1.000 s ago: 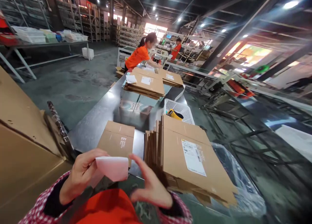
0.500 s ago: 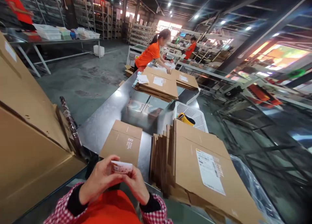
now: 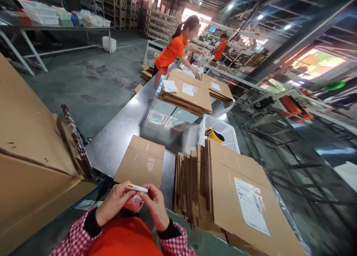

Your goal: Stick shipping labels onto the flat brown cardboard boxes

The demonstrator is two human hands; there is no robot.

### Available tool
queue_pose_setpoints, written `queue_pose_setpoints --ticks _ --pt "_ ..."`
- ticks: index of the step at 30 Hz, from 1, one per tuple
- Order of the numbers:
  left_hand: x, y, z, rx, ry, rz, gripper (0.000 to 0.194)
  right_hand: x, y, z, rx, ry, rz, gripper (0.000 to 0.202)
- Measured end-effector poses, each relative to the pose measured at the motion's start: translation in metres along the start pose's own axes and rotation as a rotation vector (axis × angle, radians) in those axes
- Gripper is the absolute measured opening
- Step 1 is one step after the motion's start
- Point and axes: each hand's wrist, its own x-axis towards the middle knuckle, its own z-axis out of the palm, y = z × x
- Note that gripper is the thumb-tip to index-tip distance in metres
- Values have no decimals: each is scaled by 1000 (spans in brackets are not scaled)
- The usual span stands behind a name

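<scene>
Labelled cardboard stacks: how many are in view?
3: the near stack, right of the right hand; farther off, the left far stack and the right far stack. Others may be hidden.

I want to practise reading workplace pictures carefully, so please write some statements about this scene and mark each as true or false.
1. The left hand and the right hand both hold the white paper. True.
2. The yellow-and-black object lies on the floor. False: the yellow-and-black object lies in the white basket.
3. The nearest cardboard stack bears a white label. True.
4. The leaning co-worker wears blue. False: the leaning co-worker wears orange.
</scene>
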Motion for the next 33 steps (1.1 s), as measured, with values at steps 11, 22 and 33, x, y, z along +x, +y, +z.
queue_pose_setpoints --ticks 11,22,33 --pt "15 -29 -12 66 -22 -54 22 24 21 24 97 66 221 39" --pt "24 -49 -25 83 -33 -63 37 32 27 43 -213 121 83 28" --pt "9 -139 -36 397 -135 129 31 134 54 -61 -450 447 -41 40"
